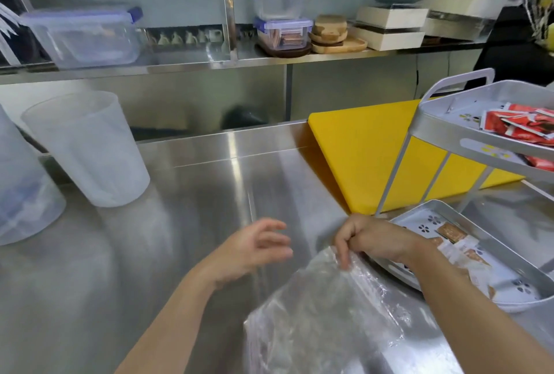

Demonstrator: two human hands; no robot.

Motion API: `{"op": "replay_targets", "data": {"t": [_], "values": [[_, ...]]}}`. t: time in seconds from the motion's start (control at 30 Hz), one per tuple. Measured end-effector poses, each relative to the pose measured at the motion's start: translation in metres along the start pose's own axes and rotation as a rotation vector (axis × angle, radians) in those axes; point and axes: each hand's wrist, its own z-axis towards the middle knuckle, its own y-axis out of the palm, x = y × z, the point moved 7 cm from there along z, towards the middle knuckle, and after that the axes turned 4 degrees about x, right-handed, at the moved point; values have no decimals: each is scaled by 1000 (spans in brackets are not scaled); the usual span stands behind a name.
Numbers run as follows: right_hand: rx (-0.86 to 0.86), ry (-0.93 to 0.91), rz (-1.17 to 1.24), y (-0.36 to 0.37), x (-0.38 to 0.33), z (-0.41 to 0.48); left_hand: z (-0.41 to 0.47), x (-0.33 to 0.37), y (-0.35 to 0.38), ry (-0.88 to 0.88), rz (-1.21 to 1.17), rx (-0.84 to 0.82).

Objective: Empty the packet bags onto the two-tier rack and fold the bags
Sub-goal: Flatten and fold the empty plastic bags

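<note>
A clear plastic bag (323,316) hangs over the steel counter near the front, and it looks empty. My right hand (371,238) pinches its top edge. My left hand (254,247) hovers just left of the bag with spread fingers and holds nothing. The grey two-tier rack (443,130) stands at the right. Red packets (521,124) lie on its upper tier. Brown and white packets (461,244) lie on its lower tier (509,247), right behind my right wrist.
A yellow cutting board (365,154) lies under and behind the rack. Two translucent tubs (87,148) stand upside down at the left of the steel counter (195,208). A shelf behind carries lidded containers (281,19) and wooden boards.
</note>
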Motion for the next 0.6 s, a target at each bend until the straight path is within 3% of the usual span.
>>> {"op": "replay_targets", "data": {"t": [0.07,0.17,0.23,0.33,0.4,0.47,0.6], "values": [[-45,-41,-29,11,-11,5,-4,-3,36,-95,-7,-232],[33,-87,26,10,-16,10,-4,-11,51,-75,28,-262],[246,-122,144,-4,-12,9,3,-18,40,-38,9,-107],[588,-73,324,-18,3,3,10,-25,4,-11,2,349],[615,-20,308,-9,4,5,7,-23,-11,10,8,553],[571,8,323,6,-2,8,3,-17,-16,21,-27,658],[522,108,546,22,9,13,-4,-9,-13,45,-186,655]]}}
